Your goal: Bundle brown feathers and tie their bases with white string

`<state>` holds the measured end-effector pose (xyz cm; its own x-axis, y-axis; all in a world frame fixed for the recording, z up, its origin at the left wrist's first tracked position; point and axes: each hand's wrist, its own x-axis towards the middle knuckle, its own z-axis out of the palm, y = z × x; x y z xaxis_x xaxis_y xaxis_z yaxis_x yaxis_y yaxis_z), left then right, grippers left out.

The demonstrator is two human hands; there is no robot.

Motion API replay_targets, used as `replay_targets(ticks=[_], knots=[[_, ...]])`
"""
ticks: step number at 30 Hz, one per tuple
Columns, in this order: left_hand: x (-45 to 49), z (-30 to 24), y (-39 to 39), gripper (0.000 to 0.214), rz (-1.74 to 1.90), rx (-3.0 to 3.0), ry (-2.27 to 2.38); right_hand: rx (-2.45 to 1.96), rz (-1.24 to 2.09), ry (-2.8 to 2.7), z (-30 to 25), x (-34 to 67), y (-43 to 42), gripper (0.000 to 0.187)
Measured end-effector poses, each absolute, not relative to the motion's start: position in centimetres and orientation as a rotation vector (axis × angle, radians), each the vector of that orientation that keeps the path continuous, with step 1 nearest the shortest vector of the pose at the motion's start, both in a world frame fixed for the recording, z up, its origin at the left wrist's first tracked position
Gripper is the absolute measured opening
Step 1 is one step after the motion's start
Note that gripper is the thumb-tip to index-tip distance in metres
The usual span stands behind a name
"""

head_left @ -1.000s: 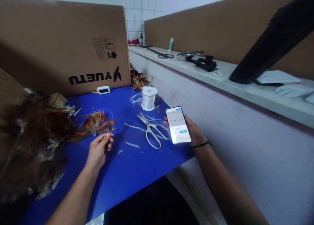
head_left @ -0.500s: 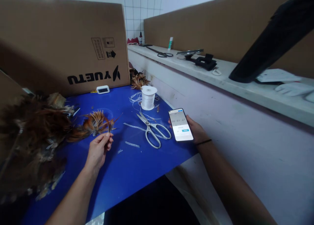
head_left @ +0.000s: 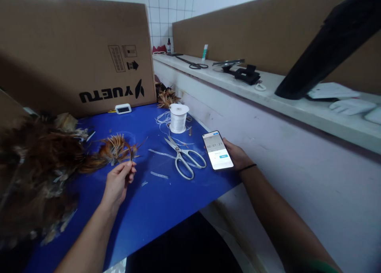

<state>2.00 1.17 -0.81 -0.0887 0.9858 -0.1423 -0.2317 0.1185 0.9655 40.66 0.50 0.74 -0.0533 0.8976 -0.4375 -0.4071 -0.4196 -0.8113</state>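
My left hand [head_left: 120, 180] is closed in a pinch on a small brown feather [head_left: 132, 150], just above the blue table [head_left: 166, 203]. Behind it lies a small bunch of orange-brown feathers [head_left: 114, 146]. My right hand [head_left: 237, 155] is wrapped round a phone [head_left: 218, 150], its lit screen facing me with a timer reading 00:01:21. Between the two hands rest silver scissors [head_left: 181, 155], blades slightly apart and pointing away. Short clear strips [head_left: 159, 175] are scattered near them. A white spool [head_left: 178, 119] of ribbon stands upright beyond the scissors, loose strands around its base.
A large feather pile [head_left: 38, 173] covers the table's left side. A cardboard box [head_left: 71, 46] rises at the back, a small white device [head_left: 123, 109] before it. Along the right wall, a ledge [head_left: 268, 94] holds black scissors [head_left: 198, 66], a glue stick [head_left: 205, 52] and a black clamp [head_left: 247, 74].
The whole view has shifted slightly, so things appear a little further left. Both hands keep their holds, and the timer shows the same reading.
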Motion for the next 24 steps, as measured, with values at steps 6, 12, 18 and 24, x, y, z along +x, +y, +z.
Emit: replay_targets(ticks=[6, 12, 18, 24], knots=[[2.0, -0.7, 1.1, 0.028, 1.282, 0.895, 1.175, -1.274, 1.645, -0.592, 0.6, 40.9, 0.9, 0.048], [2.0, -0.7, 1.1, 0.028, 1.287, 0.887, 1.182, -1.29, 1.615, -0.575, 0.4, 41.3, 1.2, 0.037], [2.1, -0.7, 1.1, 0.028, 1.282, 0.884, 1.182, -1.343, 1.583, -0.543, 0.6, 41.4, 1.7, 0.033], [2.1, -0.7, 1.2, 0.027, 1.287, 0.889, 1.179, -1.326, 1.566, -0.572, 0.9, 41.2, 2.0, 0.037]])
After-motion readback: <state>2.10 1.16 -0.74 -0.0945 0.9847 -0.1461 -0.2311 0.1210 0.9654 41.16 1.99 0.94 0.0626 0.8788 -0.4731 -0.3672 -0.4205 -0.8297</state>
